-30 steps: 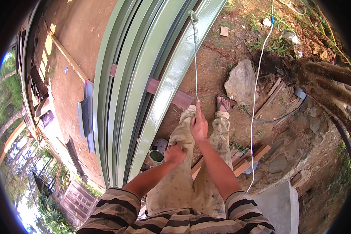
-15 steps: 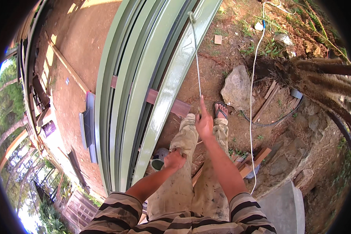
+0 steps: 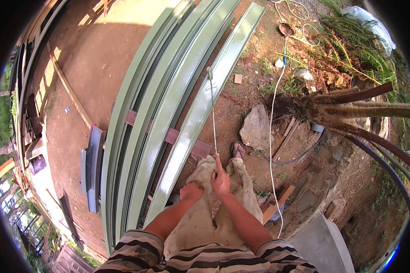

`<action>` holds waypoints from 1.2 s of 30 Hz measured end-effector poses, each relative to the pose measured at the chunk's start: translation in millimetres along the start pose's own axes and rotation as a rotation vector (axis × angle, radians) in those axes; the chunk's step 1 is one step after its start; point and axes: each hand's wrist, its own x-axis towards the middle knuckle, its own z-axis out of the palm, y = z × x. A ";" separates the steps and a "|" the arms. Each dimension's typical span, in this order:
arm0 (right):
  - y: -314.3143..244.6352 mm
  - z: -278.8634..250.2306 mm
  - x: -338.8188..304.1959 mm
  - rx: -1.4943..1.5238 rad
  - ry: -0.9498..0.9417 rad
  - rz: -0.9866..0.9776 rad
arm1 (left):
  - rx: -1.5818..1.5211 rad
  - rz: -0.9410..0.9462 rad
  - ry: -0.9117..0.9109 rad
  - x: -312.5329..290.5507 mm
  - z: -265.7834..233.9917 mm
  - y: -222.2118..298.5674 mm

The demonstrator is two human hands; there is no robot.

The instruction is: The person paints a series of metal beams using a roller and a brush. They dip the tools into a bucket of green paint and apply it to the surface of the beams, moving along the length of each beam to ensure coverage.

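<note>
My right hand (image 3: 221, 182) is closed round the lower end of a long-handled paint roller (image 3: 213, 113), index finger stretched along its thin rod. The small roller head (image 3: 209, 73) rests on the glossy face of the nearest green metal beam (image 3: 193, 120). In front of my thigh, my left hand (image 3: 191, 192) makes a fist; whatever it may hold is hidden. Just left of it, a paint can (image 3: 173, 199) shows only in part, behind the arm and beam. More green beams (image 3: 143, 118) lie alongside, across a reddish crosspiece (image 3: 198, 148).
Right of my sandalled foot (image 3: 237, 150) sits a large rock (image 3: 256, 128). A white hose (image 3: 272, 123) runs along the dirt, near wood offcuts (image 3: 280, 202) and a concrete block (image 3: 323, 245). Thick brown stems (image 3: 360, 109) spread at the right. Grey metal pieces (image 3: 94, 168) lie left of the beams.
The roller head has moved down the nearest beam toward me, and my right hand has drawn back toward my body. My view has shifted, showing more of the beams' far ends.
</note>
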 end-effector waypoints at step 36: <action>-159.1 -267.3 441.1 0.366 0.132 0.005 | -0.343 -0.312 -0.031 32.8 -66.3 74.0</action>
